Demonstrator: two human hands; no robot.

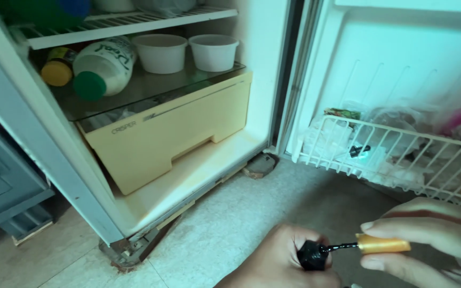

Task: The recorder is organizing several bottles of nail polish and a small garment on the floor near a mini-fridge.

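Note:
At the bottom of the view, my left hand [278, 264] is closed around a small black bottle [312, 255]. My right hand [433, 234] pinches a yellow-orange cap [382, 244]; its thin black wand runs leftward into the bottle's neck. Both hands hover over a speckled floor in front of an open fridge [262, 80].
Inside the fridge sit a yellowed crisper drawer [172, 130], two white tubs [188, 52] and a white bottle with a green cap [100, 66] lying on its side. The open door's white wire rack [401, 160] holds plastic bags. A grey cabinet [1, 186] stands at left.

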